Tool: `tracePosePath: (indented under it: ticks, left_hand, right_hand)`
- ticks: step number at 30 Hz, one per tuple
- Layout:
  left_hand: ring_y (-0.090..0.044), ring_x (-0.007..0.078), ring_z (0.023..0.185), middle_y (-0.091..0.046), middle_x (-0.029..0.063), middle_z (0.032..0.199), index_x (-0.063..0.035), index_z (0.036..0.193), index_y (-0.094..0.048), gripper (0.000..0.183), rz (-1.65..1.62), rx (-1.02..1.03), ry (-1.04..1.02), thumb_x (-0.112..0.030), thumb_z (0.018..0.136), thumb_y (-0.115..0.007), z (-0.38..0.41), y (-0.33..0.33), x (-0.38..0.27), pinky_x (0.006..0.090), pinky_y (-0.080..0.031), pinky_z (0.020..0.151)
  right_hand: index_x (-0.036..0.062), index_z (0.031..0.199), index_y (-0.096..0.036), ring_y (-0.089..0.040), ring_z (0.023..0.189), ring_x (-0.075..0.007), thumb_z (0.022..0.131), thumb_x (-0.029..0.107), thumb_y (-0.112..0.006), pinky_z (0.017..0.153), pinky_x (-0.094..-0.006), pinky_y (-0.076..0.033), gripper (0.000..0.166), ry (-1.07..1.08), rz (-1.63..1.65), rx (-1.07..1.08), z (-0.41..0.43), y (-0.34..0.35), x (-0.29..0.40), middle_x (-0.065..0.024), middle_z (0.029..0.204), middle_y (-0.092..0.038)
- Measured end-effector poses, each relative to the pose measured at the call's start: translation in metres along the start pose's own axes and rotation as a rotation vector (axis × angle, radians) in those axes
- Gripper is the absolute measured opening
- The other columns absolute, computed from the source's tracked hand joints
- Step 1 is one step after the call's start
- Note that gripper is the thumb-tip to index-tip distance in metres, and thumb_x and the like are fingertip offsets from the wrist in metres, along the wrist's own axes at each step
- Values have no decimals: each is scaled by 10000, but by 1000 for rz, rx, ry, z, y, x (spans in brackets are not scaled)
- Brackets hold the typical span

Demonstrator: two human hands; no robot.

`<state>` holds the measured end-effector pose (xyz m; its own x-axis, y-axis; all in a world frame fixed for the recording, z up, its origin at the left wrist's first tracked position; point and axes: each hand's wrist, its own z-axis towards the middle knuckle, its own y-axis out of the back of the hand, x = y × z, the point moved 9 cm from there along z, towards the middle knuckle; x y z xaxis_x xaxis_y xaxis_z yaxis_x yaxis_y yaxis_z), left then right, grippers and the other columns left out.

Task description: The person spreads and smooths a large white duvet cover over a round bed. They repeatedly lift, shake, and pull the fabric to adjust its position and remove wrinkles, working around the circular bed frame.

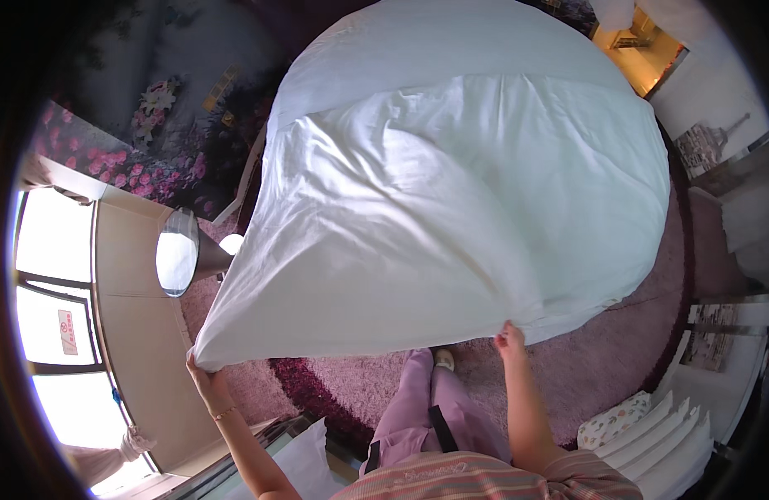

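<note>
A large white cloth (384, 269), like a duvet cover or bed sheet, spreads over a round bed (459, 44) with a white covering. Creases run across its middle. At the lower left, my left hand (208, 378) grips one corner and pulls it out beyond the bed's side. My right hand (509, 339) pinches the near edge to the right of my legs. Between my hands the edge hangs taut above the carpet. The far part of the cloth lies flat on the bed, its far edge crossing the bed's width.
Pink carpet (472, 394) with a dark red border surrounds the bed. A round table with a glass top (178, 253) stands at left near the windows (56, 269). White folded linens and a patterned pillow (612, 419) lie at lower right. Behind me is a glass-topped table (284, 450).
</note>
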<state>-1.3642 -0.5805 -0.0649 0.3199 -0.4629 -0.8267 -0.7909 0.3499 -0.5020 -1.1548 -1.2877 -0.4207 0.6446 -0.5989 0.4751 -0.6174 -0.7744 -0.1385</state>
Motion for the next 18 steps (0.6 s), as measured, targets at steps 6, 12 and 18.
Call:
tracePosePath:
  ticks: [6,12,18]
  left_hand:
    - [-573,239,881,-615,94,925,-25,934,-569,257,-85,-134,61,-254,830,-516,31,40,-17,394,-462,812]
    - [-568,263,938,-611,114,973,-8,955,-568,278,-148,-115,-11,-239,807,-521,40,30,-82,414,-433,883]
    - [-564,274,947,-586,140,1025,-13,1039,-544,326,24,9,-86,-235,801,-551,20,-12,-60,415,-462,851]
  right_hand:
    - [43,1271,-257,-497,891,-254,588,700,-600,903,-468,-357,1008,-518,-45,-152,20,2,-101,-133,1014,-474]
    - [156,1259,-405,-393,1154,-255,658,680,-559,966,-461,-319,813,-375,419,376,3,-105,-59,-29,1281,-430]
    - [2,1167,-452,-514,1024,-264,847,241,-525,883,-400,-432,406,368,368,282,11,-104,173,-131,1131,-531]
